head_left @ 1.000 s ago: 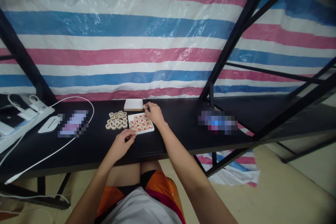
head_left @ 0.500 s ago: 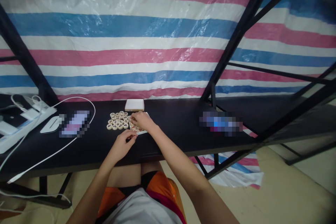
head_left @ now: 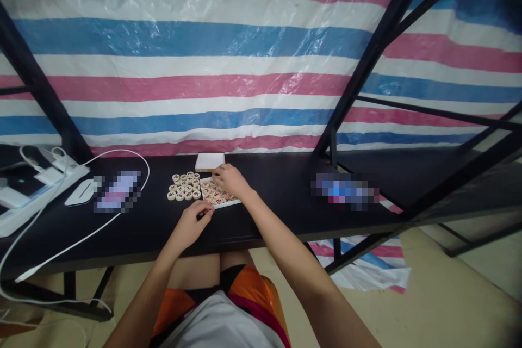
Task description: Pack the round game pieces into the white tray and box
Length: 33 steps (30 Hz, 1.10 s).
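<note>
A white square tray (head_left: pixel 234 202) lies on the black table (head_left: pixel 163 228), filled with round wooden game pieces bearing red marks (head_left: pixel 215 196). My right hand (head_left: pixel 230 180) rests over the tray's far part, fingers curled down onto the pieces; what they pinch is hidden. A cluster of similar pieces with dark marks (head_left: pixel 184 186) sits just left of the tray. My left hand (head_left: pixel 194 221) lies near the table's front edge, fingers closed in a loose pinch, contents not visible. A white box lid (head_left: pixel 209 161) lies behind the tray.
A white mouse (head_left: pixel 80 192), a blurred phone (head_left: pixel 118 191), a power strip (head_left: pixel 36 187) and white cables (head_left: pixel 73 244) occupy the table's left. Another blurred item (head_left: pixel 346 191) lies at the right. Black frame bars (head_left: pixel 359 81) rise at the right; a striped tarp (head_left: pixel 204 54) hangs behind.
My right hand went from the tray's far right corner to its left side, then back a little toward the far middle. My left hand stayed put.
</note>
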{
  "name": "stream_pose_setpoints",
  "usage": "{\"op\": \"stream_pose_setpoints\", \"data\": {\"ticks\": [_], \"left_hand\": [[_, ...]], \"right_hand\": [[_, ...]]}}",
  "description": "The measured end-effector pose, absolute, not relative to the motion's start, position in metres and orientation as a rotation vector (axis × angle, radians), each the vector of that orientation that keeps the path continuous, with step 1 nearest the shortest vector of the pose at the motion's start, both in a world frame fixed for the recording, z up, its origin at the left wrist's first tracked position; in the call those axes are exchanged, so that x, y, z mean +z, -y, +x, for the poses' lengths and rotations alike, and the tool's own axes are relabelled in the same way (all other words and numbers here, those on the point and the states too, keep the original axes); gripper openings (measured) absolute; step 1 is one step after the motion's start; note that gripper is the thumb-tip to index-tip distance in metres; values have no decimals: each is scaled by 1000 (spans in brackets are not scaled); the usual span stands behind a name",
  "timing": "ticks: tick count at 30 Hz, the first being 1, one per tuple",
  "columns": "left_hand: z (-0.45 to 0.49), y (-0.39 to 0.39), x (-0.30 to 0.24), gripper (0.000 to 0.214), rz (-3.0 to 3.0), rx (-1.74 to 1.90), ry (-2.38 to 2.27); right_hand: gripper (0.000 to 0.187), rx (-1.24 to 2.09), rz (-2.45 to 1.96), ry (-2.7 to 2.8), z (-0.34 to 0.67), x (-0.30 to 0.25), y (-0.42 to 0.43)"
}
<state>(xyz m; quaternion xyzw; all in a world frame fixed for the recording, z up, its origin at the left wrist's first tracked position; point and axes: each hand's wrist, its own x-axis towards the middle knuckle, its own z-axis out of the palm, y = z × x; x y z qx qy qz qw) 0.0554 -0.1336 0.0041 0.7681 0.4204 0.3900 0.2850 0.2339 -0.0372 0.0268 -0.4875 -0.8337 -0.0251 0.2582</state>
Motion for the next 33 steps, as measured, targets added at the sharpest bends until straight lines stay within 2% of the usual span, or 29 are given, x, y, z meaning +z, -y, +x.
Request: {"op": "stream_pose_setpoints", "data": {"ticks": [3,7,9,23,33], "left_hand": [[55,133,2,18,2057,1049,-1127],[55,132,1,18,2050,1057,-1128],[55,131,0,18,2060,1055,-1121],[53,129,-1,20,2087,1054,-1130],[55,130,1,20,2085,1046,-1122]], "right_hand": [[21,35,-1442,2025,266,17,32],[21,404,-1581,1767,290,-3,28],[23,481,-1568,1743,291,-10,28],[32,553,-1443,1841,288,-13,27],[31,589,-1445,1802,288,-12,28]]}}
